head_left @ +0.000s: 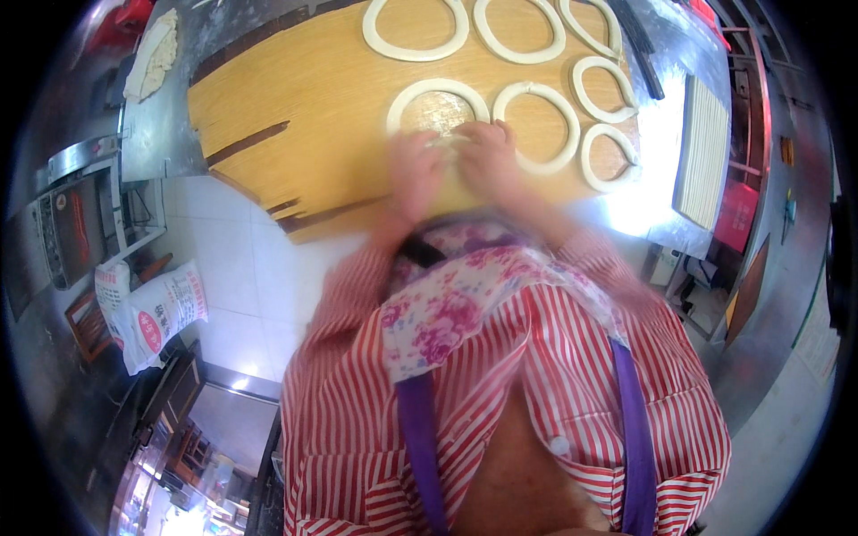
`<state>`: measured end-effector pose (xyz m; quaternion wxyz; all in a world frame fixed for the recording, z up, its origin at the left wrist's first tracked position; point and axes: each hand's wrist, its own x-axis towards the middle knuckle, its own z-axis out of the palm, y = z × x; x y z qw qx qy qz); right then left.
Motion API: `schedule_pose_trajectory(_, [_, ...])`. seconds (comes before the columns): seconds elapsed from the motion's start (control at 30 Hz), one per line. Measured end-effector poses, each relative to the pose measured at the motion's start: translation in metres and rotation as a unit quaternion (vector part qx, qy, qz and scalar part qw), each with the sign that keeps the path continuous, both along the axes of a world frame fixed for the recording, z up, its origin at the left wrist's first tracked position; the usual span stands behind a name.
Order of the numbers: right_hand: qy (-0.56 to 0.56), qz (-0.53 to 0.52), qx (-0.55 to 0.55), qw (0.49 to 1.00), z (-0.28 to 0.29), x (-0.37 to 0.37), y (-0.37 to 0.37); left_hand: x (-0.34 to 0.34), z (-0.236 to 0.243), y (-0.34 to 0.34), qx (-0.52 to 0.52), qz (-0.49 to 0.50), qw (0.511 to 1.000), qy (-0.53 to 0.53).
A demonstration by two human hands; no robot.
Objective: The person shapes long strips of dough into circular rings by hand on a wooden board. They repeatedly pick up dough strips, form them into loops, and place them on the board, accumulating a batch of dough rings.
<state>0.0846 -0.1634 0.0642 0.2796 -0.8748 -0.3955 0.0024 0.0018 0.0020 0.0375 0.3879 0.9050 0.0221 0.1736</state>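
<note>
Item one, at the hands: a pale cream dough ring [436, 87], smooth, roughly round and evenly thick along its far arc, lying flat on the board; its near side is partly covered by the fingers. A whitish, floury patch shows on the wood inside it.

Left hand [418, 174]: at the ring's near left side, fingers bent and partly closed, blurred; contact with the dough appears, but whether it has hold of it cannot be told.

Right hand [485, 159]: just beside the left, at the ring's near right side, fingers curled inward over the dough; a firm grip cannot be confirmed.

Just right of the right hand: a second ring [572, 134], with a small seam on its far side.

Further right: two smaller rings [587, 161], each with a pinched point on its right.

Beyond both hands: a far row of three rings [418, 52].

Beneath all: a yellow-brown wooden board [304, 103], dark-streaked, on a metal table [152, 147].

Far right of the hands: a pale ribbed panel [702, 152]. Far left, beyond them: an irregular pale slab [154, 58].
</note>
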Motion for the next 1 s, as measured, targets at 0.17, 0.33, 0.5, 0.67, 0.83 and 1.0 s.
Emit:
schedule_pose_trajectory(0.17, [-0.010, -0.020, 0.018, 1.000, 0.004, -0.008, 0.012, -0.007, 0.003, 0.008, -0.022, -0.001, 0.999, 0.039])
schedule_pose_trajectory(0.33, [-0.016, 0.010, 0.032, 0.999, -0.004, -0.008, 0.009, -0.001, 0.004, 0.011, -0.076, -0.004, 0.996, 0.052])
schedule_pose_trajectory(0.5, [-0.049, 0.024, -0.005, 0.998, -0.002, -0.011, 0.005, 0.017, 0.011, 0.013, -0.106, -0.074, 0.984, 0.122])
schedule_pose_trajectory(0.67, [-0.067, 0.033, -0.075, 0.994, -0.009, -0.018, -0.025, -0.002, 0.013, 0.013, -0.120, -0.155, 0.969, 0.149])
schedule_pose_trajectory(0.83, [-0.030, -0.092, -0.007, 0.995, 0.030, 0.026, -0.022, -0.026, 0.004, 0.009, 0.038, -0.272, 0.960, 0.057])
schedule_pose_trajectory(1.0, [0.009, -0.074, -0.092, 0.993, 0.028, 0.073, 0.013, -0.014, 0.007, 0.020, 0.073, -0.143, 0.986, -0.041])
